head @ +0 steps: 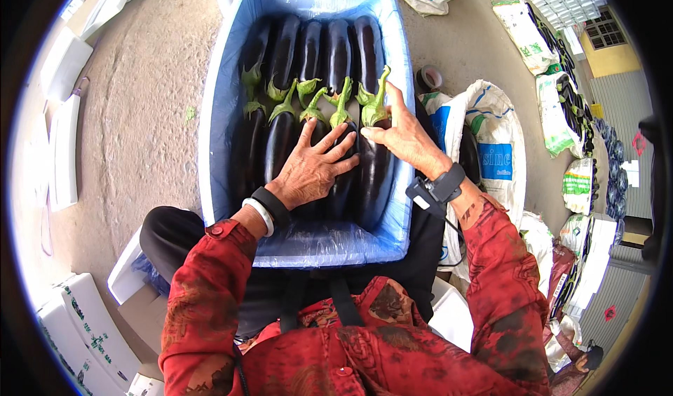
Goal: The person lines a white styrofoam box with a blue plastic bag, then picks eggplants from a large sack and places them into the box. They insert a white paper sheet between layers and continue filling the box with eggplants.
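Note:
A deep box lined with blue plastic film (315,254) stands in front of me, holding two rows of dark purple eggplants. The far row (338,43) lies with its green caps towards me; caps of the near row (280,143) point away, so the stems meet mid-box. My left hand (315,170) rests spread over the middle eggplants of the near row, partly hiding them. At the right wall, my right hand (413,135) grips the near row's rightmost eggplant (374,185) just below its cap, thumb on top. The other fingers are mostly hidden behind its stem.
An open woven sack (497,133) with eggplants inside stands right of the box, near a tape roll (431,77). White foam pieces (65,154) lie left. Farther right are eggplant-filled sacks (560,117) and a person (573,367). A foam box (87,338) stands lower left.

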`<action>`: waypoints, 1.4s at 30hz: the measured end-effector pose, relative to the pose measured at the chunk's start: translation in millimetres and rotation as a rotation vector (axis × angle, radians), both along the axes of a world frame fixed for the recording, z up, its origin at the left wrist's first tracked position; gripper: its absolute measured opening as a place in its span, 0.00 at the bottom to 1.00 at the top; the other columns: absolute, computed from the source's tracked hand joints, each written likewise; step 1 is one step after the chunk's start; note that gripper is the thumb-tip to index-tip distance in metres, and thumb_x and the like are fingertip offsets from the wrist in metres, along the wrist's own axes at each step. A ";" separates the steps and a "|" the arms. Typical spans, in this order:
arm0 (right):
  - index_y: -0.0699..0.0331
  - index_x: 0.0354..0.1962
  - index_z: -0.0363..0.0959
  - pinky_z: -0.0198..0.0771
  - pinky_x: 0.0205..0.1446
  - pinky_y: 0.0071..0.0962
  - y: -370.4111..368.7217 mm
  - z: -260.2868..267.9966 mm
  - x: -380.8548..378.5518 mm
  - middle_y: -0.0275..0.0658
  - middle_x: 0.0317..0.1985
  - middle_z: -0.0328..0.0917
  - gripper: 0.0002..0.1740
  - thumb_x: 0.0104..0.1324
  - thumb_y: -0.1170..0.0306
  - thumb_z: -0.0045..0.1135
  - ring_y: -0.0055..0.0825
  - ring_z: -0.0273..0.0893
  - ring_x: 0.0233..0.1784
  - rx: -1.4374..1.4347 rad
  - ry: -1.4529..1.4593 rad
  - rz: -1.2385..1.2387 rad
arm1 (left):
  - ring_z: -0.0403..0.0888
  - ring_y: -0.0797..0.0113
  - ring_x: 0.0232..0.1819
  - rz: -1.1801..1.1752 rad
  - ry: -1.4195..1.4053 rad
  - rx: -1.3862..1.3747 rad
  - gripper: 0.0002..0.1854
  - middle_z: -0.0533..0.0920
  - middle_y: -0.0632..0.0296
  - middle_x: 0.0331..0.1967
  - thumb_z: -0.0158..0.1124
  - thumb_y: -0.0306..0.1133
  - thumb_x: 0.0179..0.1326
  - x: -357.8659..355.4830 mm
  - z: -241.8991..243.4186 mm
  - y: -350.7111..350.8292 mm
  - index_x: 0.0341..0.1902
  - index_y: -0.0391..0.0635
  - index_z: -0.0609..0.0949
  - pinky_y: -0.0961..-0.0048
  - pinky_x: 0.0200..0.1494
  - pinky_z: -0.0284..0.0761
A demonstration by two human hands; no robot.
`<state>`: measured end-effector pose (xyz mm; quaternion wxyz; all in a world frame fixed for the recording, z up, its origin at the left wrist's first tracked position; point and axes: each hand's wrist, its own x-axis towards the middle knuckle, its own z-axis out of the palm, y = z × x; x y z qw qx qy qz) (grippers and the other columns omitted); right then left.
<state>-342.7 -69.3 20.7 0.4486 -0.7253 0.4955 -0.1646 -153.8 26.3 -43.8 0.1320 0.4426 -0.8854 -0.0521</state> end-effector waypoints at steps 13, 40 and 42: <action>0.84 0.64 0.39 0.73 0.47 0.45 30.5 -15.3 25.5 0.75 0.46 0.65 0.45 0.62 0.67 0.56 0.62 0.73 0.46 -0.372 0.649 0.070 | 0.53 0.63 0.74 0.026 -0.087 -0.033 0.29 0.66 0.63 0.67 0.63 0.36 0.49 -4.6 0.2 -1.2 0.60 0.62 0.76 0.34 0.69 0.43; 0.82 0.54 0.66 0.63 0.63 0.49 81.8 -23.4 -13.1 0.70 0.61 0.56 0.35 0.53 0.65 0.58 0.68 0.59 0.60 -0.793 0.874 0.575 | 0.60 0.56 0.71 0.038 0.090 0.001 0.35 0.69 0.55 0.66 0.62 0.24 0.40 -11.8 -6.8 4.5 0.60 0.51 0.76 0.45 0.72 0.46; 0.81 0.54 0.67 0.66 0.60 0.49 84.3 -22.9 -10.1 0.69 0.62 0.58 0.31 0.57 0.66 0.55 0.68 0.63 0.58 -0.893 0.977 0.540 | 0.58 0.57 0.72 0.050 0.042 0.028 0.37 0.67 0.55 0.67 0.60 0.24 0.40 -13.3 -5.0 9.7 0.63 0.50 0.73 0.45 0.73 0.43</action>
